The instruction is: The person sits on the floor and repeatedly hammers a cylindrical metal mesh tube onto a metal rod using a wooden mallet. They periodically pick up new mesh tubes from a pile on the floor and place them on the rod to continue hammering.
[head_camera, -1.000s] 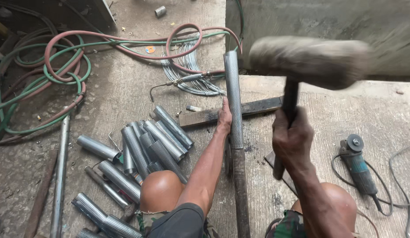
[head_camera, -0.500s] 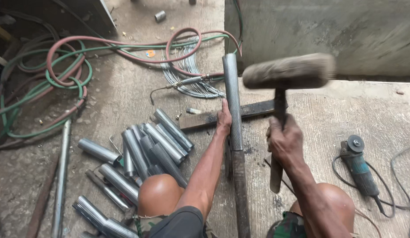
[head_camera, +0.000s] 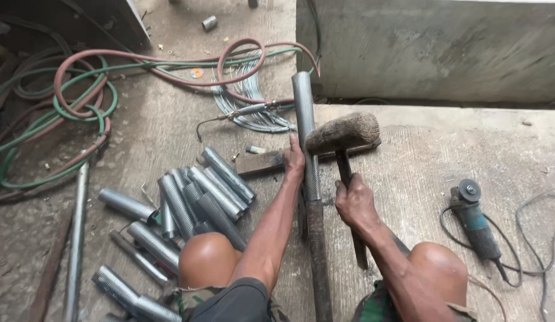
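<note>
Item: right hand (head_camera: 354, 203), fist closed round handle of hammer (head_camera: 344, 134). Hammer head down on pipe (head_camera: 305, 137), approx. at pipe's mid-length; handle runs back toward person.
Item: left hand (head_camera: 294, 160), fingers wrapped on pipe's left side, just beside hammer head.
Item: pipe, long, textured metal, lies lengthwise away from person, across flat bar (head_camera: 262, 162) on concrete floor; near end continues as rusty rod betw. knees.
Item: short pipes (head_camera: 197, 200), cut lengths, heaped on floor left of left arm, by left knee.
Item: grinder (head_camera: 473, 219), w/ cord, on floor right of right arm, well apart from hammer.
Item: hoses (head_camera: 80, 98), red + green, coiled at far left.
Item: wire bundle (head_camera: 247, 107), beyond left hand, near pipe's far end.
</note>
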